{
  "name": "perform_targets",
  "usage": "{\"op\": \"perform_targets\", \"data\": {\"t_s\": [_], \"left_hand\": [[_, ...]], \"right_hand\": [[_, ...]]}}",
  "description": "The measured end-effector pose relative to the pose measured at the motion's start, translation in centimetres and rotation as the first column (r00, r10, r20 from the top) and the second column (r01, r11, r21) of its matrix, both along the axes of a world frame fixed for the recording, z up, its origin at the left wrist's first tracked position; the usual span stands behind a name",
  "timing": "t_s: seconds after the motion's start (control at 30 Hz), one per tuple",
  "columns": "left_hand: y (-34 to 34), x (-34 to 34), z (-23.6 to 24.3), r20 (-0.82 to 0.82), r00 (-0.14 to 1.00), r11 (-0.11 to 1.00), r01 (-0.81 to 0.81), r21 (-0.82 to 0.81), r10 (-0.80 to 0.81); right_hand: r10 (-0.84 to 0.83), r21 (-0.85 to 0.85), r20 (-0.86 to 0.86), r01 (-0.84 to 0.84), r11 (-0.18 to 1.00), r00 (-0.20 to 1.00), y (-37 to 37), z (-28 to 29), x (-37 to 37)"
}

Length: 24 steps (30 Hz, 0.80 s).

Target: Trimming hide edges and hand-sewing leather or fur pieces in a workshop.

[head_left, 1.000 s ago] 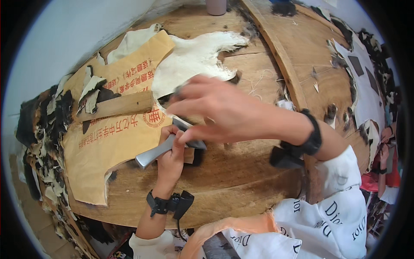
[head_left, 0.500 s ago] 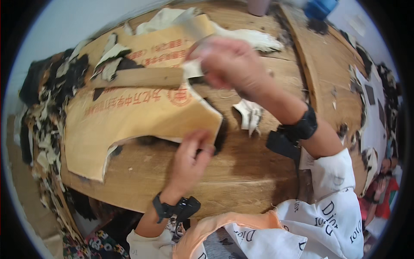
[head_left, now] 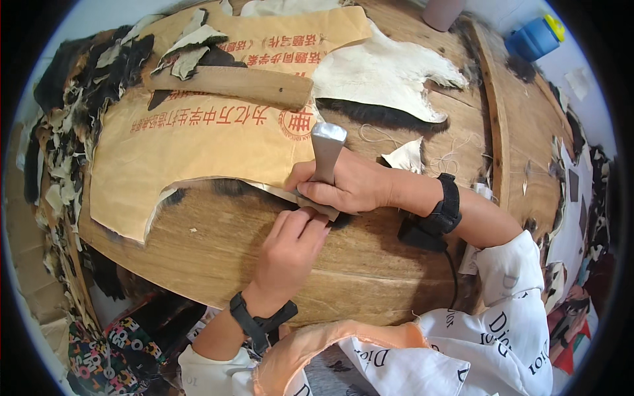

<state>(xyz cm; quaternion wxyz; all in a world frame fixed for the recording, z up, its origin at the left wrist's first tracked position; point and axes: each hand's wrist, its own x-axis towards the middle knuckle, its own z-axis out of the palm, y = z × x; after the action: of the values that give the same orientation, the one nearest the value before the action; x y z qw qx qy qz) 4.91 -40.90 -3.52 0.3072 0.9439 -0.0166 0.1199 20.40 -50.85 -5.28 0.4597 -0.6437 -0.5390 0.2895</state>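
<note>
- Your right hand [head_left: 350, 188] wraps its fingers around the silver metal tool [head_left: 328, 150], which stands nearly upright, its blunt end pointing up and its lower end mostly hidden.
- Your left hand [head_left: 289, 245] is just below it, fingers bent and close together, tips at the lower right edge of the tan paper pattern [head_left: 205, 148]; you cannot tell from here whether they pinch that edge.
- The pattern, printed in red, spreads across the left and middle of the wooden table [head_left: 396, 277], with dark fur showing along its lower edge.
- A wooden bar [head_left: 231, 87] lies across the pattern, with black-and-white scraps [head_left: 191, 49] at its far side.
- To the pattern's right lies a white hide [head_left: 389, 66] with a black fur fringe; a small white offcut [head_left: 405, 156] sits nearer your right wrist.
- At the far right is a blue container [head_left: 536, 38] with a yellow top.
</note>
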Motion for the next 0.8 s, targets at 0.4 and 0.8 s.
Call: {"op": "perform_targets", "data": {"t_s": [0.4,0.8], "left_hand": [[-0.1,-0.3,-1.2,0.008,0.996,0.987,0.092,0.135,-0.094],[0.2,-0.3,-2.1,-0.018,0.986,0.916,-0.16,-0.369,0.165]], "right_hand": [[0.01,0.069,0.049,-0.014,0.998,0.999,-0.5,-0.4,-0.9],[0.173,-0.041,0.164,-0.169,0.985,0.971,-0.3,0.3,-0.2]]}}
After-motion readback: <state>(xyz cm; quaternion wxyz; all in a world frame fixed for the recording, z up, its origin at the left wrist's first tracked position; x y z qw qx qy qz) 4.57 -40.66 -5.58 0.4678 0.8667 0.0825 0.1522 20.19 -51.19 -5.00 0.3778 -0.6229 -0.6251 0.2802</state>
